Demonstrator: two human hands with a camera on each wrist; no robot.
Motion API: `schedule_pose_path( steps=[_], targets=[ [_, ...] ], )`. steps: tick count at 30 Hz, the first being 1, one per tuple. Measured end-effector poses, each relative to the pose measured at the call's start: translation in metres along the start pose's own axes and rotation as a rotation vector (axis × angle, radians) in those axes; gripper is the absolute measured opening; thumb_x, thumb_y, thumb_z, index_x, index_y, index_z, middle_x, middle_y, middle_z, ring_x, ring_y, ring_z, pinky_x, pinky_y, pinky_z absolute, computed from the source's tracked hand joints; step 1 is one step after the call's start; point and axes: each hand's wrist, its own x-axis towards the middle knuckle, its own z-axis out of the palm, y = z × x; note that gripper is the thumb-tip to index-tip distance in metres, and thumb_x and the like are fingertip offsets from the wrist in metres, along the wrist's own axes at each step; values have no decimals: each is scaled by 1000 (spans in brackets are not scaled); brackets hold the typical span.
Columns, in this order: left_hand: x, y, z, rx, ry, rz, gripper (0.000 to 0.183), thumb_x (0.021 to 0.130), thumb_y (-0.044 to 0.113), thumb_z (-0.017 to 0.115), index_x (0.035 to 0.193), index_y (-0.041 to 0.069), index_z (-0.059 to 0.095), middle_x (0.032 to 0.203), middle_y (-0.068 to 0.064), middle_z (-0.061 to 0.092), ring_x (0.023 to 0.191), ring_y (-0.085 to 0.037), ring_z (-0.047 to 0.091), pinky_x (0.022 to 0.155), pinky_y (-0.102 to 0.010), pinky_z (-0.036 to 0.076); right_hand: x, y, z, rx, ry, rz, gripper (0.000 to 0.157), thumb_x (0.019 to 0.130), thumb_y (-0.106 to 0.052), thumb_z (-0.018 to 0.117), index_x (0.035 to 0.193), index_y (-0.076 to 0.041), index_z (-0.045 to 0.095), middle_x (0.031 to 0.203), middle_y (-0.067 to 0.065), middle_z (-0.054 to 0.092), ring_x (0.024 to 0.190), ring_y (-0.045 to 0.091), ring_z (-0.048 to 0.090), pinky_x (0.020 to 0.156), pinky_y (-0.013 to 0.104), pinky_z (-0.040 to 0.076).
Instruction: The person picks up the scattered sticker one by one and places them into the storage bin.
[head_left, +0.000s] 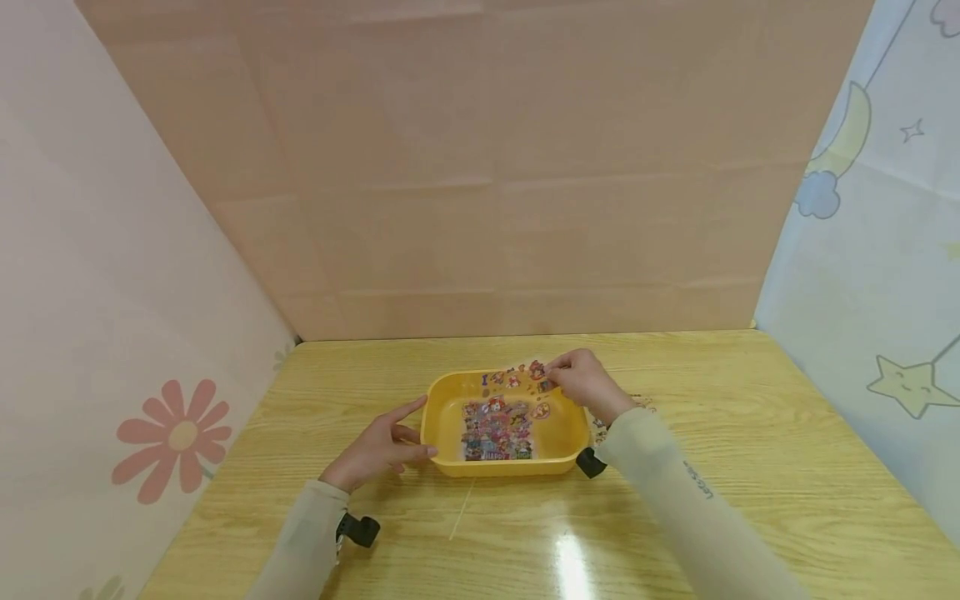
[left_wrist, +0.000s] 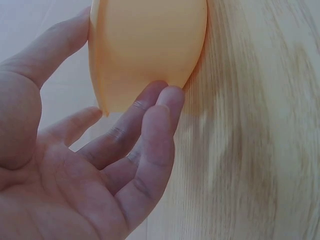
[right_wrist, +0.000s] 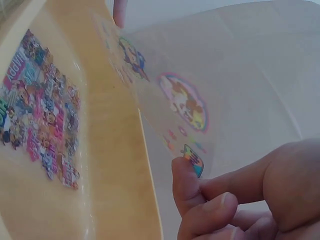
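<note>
A yellow plastic tray (head_left: 551, 442) sits on the table, with a pile of colourful cartoon stickers (head_left: 498, 429) lying flat inside. My left hand (head_left: 381, 450) holds the tray's left end, thumb and index finger at the rim. In the left wrist view, the other fingers (left_wrist: 157, 135) curl against the tray's outer wall. Over the far right rim, my right hand (head_left: 583, 379) pinches a clear sticker sheet (head_left: 517, 379) by its edge. The right wrist view shows this transparent sheet (right_wrist: 182, 102) tilted over the tray's wall, several printed cartoon figures on it.
More printed clear pieces (head_left: 643, 403) lie on the wooden table (head_left: 750, 467) right of the tray, partly hidden by my right forearm. A beige backdrop (head_left: 487, 183) stands behind the table. Patterned panels (head_left: 885, 275) flank both sides.
</note>
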Motion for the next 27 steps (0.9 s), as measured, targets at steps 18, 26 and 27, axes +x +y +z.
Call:
schedule_pose_path(
  steps=[18,26,27],
  targets=[
    [0,0,0,-8,-7,9,93,86,30,81,161,20,25,110,-13,71,85,-29,67,58,-37,53,8,6,25,-39,-65,-5,27,101,-5,49,111,4,72,103,14,71,50,10,32,50,26,31],
    [-1,0,-1,-4,-10,18,93,86,30,81,160,19,26,109,-13,72,85,-29,67,58,-37,52,12,7,33,-53,-64,2,27,95,0,51,104,3,76,97,15,70,49,10,27,47,25,28],
    [-1,0,-1,-3,-12,21,93,87,29,81,160,18,25,109,-13,72,86,-29,68,58,-37,52,12,7,33,-54,-68,3,28,95,1,50,105,3,76,97,16,70,49,10,26,47,24,27]
  ],
)
